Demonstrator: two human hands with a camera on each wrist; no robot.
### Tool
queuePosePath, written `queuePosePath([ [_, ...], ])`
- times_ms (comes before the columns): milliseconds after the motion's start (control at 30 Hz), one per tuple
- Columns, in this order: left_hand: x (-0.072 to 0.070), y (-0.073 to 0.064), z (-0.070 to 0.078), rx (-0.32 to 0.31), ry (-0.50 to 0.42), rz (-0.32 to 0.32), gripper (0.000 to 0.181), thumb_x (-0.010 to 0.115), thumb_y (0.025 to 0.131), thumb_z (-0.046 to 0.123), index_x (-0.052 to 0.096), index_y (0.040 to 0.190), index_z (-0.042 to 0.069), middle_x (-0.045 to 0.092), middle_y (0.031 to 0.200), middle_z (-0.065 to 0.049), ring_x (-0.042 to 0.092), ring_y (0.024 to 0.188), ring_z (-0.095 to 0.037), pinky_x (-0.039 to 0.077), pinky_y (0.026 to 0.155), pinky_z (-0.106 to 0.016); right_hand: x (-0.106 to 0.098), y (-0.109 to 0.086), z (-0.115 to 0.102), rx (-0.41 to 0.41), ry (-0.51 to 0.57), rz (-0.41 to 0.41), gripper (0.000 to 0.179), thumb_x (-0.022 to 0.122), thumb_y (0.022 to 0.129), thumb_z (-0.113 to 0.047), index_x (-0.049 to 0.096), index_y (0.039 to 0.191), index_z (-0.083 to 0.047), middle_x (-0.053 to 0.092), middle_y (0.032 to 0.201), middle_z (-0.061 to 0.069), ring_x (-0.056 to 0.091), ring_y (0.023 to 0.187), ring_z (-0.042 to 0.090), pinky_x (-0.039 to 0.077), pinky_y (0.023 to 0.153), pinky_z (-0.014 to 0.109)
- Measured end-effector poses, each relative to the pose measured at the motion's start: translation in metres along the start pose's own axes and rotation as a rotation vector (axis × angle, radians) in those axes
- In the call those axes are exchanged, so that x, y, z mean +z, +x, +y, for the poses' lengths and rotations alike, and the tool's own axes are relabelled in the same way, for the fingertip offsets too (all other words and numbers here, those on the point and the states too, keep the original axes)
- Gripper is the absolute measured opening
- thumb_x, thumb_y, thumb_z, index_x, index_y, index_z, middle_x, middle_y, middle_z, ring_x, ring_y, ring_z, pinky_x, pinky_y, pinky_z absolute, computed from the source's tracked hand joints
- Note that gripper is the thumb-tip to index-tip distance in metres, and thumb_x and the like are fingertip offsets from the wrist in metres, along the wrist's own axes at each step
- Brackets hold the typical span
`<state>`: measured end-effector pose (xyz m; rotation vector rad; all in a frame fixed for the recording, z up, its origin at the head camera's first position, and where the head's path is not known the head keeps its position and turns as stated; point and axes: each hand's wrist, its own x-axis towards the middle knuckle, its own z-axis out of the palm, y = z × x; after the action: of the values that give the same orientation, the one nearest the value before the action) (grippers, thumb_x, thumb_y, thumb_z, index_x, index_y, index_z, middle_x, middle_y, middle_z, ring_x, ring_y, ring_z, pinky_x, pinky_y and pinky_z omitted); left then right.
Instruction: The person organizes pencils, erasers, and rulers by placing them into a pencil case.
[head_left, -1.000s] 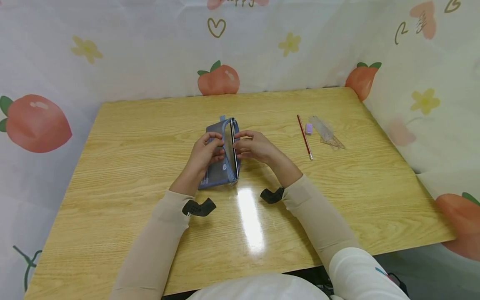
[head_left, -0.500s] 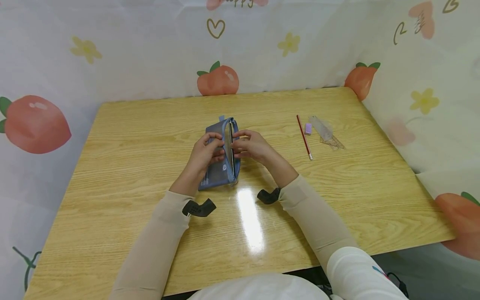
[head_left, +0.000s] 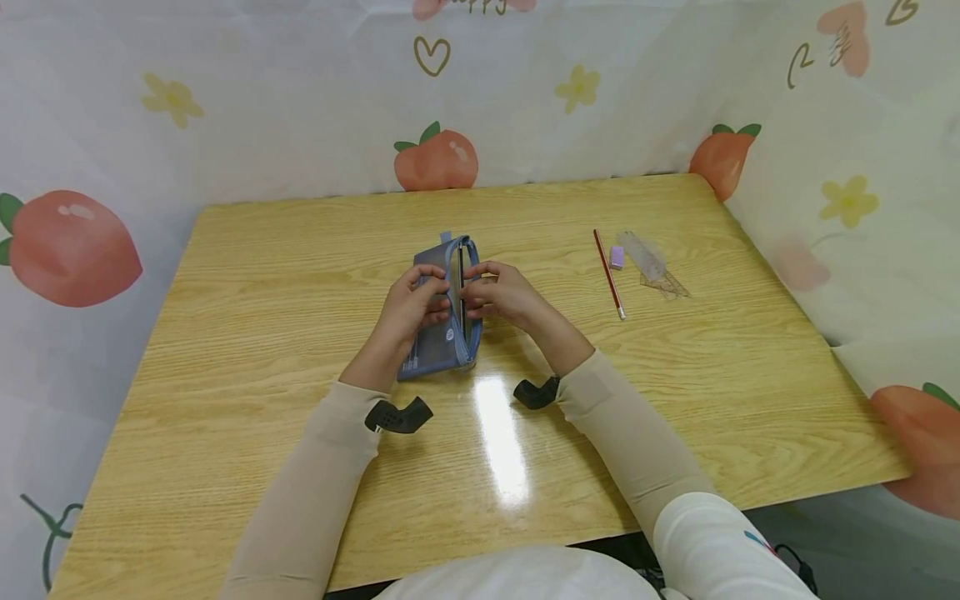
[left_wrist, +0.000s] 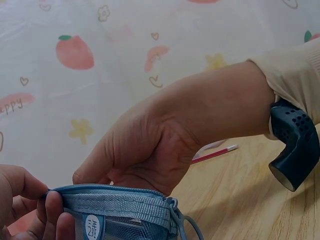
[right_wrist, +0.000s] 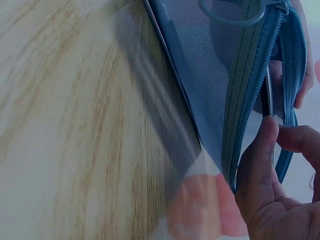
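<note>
Mesh pouch [head_left: 433,347] gapes along its ribbed, curving blue zipper [right_wrist: 256,87].

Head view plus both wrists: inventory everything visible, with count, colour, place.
Zip pouch: one, blue mesh, between the hands, open
Slim item: at least one, dark with pale edge, in the pouch opening
Pencil: one, red with white end, table's right side
Eraser: one, purple, right beside the pencil
Clear flat pieces: count unclear, transparent, right of the eraser
Table: one, wood-yellow, under it all
Backdrop: white, peach-printed, behind and at the sides
Wrist devices: two, black, one per wrist
Sleeves: two, beige, on the forearms
Left hand: one, bare, grip on pouch edge
Right hand: one, bare, grip on slim item
</note>
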<state>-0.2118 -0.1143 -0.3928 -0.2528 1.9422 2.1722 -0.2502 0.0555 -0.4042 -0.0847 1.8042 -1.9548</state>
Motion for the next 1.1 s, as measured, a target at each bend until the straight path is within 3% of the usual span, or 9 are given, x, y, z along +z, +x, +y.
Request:
queuePosePath([
  [400, -0.001, -0.001, 0.000, -0.007, 0.012, 0.005, 0.008, 0.053, 0.098, 0.014, 0.055, 0.106, 0.016, 0.057, 0.093, 0.000, 0.061, 0.065, -0.005, 0.055, 0.060, -0.019, -0.001, -0.002, -0.001, 0.003, -0.012, -0.011, 0.037, 0.060, 0.092, -0.001, 0.049, 0.128, 0.004, 0.059, 0.089, 0.009, 0.064, 0.068, 0.015, 0.060, 0.064, 0.025],
  [833, -0.001, -0.001, 0.000, 0.008, 0.002, 0.007, 0.008, 0.054, 0.098, 0.013, 0.056, 0.105, 0.015, 0.058, 0.085, 0.001, 0.060, 0.063, -0.005, 0.055, 0.058, -0.020, -0.003, -0.003, -0.004, 0.000, -0.033, 0.003, 0.036, 0.060, 0.094, -0.002, 0.050, 0.128, 0.004, 0.062, 0.089, 0.009, 0.066, 0.069, 0.015, 0.061, 0.067, 0.027],
  [1100, -0.002, -0.001, 0.001, 0.013, 0.005, 0.003, 0.008, 0.053, 0.099, 0.013, 0.055, 0.106, 0.015, 0.057, 0.089, 0.001, 0.060, 0.065, -0.005, 0.055, 0.059, -0.019, -0.010, -0.005, -0.010, 0.007, -0.031, 0.011, 0.040, 0.056, 0.098, -0.007, 0.047, 0.135, 0.007, 0.059, 0.102, 0.014, 0.065, 0.073, 0.015, 0.060, 0.073, 0.030],
])
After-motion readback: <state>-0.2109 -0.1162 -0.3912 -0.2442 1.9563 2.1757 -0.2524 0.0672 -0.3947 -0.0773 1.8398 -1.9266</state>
